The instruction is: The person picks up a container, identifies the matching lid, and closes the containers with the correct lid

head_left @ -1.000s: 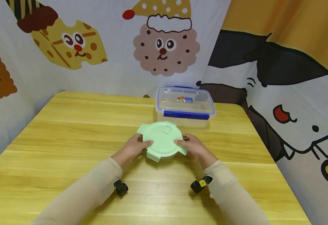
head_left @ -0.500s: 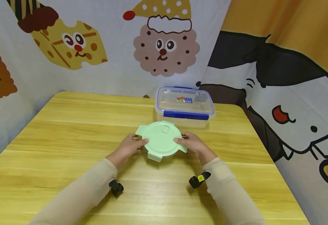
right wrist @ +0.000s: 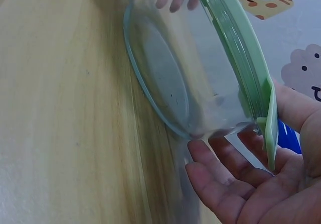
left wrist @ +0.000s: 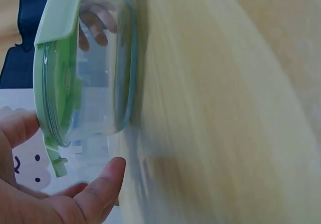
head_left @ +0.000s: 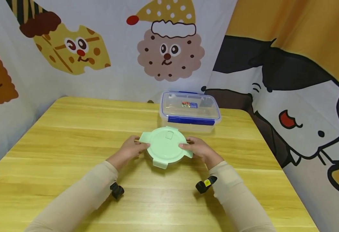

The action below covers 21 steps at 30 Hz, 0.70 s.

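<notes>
A round glass food container (left wrist: 98,83) with a mint-green snap lid (head_left: 167,145) stands on the wooden table. Flaps on the lid stick outward, unlatched. On the left side my left hand (head_left: 128,149) holds the container loosely, thumb on the lid's edge and fingers lower down. In the left wrist view its nearest fingertip is a little apart from the glass wall. My right hand (head_left: 199,149) grips the opposite side, thumb on top of the lid. Its fingers curve round the glass, near the base, in the right wrist view. Nothing shows inside the container.
Behind the round container stands a clear rectangular plastic box (head_left: 190,111) with a blue-clipped lid, close to it. The wooden table (head_left: 79,129) ends at a printed curtain (head_left: 123,64) at the back and sides.
My left hand has slid leftward, its thumb now nearer the lid's edge. The round container has shifted and turned slightly leftward. The right hand stays almost in place.
</notes>
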Each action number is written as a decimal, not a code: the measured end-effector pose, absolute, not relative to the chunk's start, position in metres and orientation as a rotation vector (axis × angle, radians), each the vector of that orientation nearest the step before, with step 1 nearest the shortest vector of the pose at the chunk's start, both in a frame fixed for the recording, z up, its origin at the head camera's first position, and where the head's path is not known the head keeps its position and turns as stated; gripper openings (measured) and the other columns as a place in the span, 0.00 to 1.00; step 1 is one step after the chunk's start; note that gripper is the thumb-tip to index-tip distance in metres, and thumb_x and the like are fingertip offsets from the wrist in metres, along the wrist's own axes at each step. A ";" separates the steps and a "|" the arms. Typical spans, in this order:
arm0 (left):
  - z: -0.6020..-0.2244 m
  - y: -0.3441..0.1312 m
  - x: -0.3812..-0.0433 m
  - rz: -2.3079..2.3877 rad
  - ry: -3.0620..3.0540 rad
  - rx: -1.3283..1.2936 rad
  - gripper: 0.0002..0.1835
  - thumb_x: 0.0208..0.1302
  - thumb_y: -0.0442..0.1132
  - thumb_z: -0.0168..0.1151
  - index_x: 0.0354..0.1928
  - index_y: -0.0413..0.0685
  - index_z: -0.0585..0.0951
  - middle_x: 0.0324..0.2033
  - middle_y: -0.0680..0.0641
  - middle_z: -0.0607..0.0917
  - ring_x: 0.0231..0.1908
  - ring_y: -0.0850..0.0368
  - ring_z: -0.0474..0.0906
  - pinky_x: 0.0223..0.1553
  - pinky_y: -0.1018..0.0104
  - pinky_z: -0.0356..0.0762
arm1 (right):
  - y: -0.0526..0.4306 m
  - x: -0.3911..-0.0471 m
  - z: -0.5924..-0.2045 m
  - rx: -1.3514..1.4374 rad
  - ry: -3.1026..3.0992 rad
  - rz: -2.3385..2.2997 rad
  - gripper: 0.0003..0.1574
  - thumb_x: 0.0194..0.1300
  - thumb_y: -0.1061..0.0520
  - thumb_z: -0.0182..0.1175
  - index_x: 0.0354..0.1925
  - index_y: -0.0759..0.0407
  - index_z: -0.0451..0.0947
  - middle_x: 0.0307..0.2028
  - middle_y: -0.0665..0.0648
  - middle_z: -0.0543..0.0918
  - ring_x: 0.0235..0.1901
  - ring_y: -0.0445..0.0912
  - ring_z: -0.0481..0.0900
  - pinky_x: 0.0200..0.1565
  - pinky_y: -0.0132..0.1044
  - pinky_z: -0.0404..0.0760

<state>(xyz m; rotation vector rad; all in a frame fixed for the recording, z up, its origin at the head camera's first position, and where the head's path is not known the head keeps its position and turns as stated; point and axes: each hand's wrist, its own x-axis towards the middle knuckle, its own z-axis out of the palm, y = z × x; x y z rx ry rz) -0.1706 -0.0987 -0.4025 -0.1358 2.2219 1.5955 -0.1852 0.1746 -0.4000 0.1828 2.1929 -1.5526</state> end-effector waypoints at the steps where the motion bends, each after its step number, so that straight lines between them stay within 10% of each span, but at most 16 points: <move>1: -0.402 -0.098 -0.171 1.569 2.243 -0.122 0.36 0.67 0.46 0.60 0.68 0.32 0.57 0.59 0.31 0.72 0.54 0.40 0.73 0.51 0.52 0.77 | 0.175 -0.185 -0.400 0.183 2.191 -1.555 0.32 0.66 0.52 0.63 0.63 0.64 0.69 0.52 0.63 0.78 0.38 0.45 0.78 0.40 0.34 0.80; 21: -0.398 -0.098 -0.170 1.290 2.398 0.049 0.33 0.69 0.51 0.52 0.64 0.30 0.66 0.55 0.34 0.76 0.51 0.42 0.75 0.51 0.49 0.76 | 0.177 -0.186 -0.402 0.135 2.224 -1.524 0.32 0.66 0.51 0.63 0.63 0.63 0.69 0.52 0.62 0.78 0.39 0.46 0.77 0.38 0.34 0.80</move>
